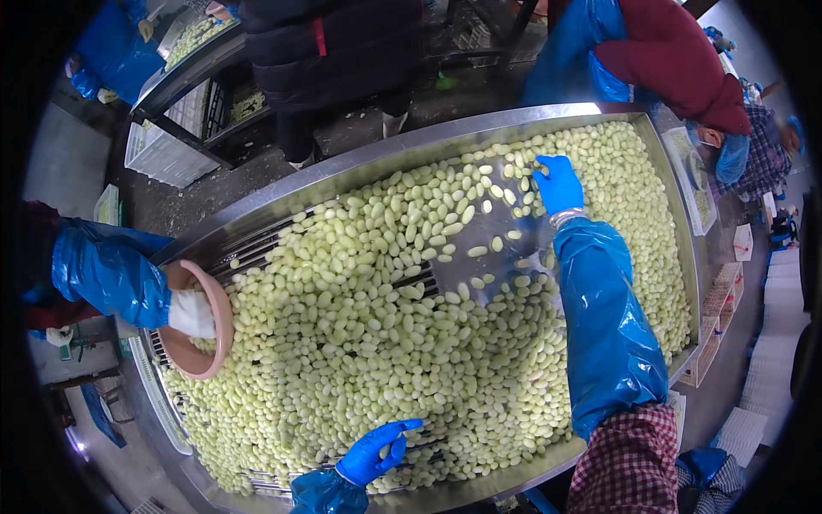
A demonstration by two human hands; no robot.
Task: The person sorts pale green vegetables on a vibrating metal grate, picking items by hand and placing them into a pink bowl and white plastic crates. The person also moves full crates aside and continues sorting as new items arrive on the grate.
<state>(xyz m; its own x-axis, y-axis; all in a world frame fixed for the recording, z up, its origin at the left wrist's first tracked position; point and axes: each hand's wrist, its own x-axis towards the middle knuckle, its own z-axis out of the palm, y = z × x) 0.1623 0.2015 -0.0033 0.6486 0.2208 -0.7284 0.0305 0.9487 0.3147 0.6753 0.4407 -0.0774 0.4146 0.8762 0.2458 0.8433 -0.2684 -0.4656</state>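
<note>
A wide steel sorting table is spread with pale green oval grapes. My right hand, in a blue glove, reaches to the far side among the grapes. Its thumb and fingertips are apart, and no grape shows clearly between them. Near the table's front edge, my left hand hovers low over the grapes, also gloved in blue. Its index finger points right while the other fingers curl. A small pale thing shows between those fingers, but whether it is held is unclear.
At left, another person's white-gloved hand reaches into a pink plastic basin on the grapes. Someone in dark clothing stands beyond the far rim. A person in a maroon top leans at upper right. White crates stand by the floor.
</note>
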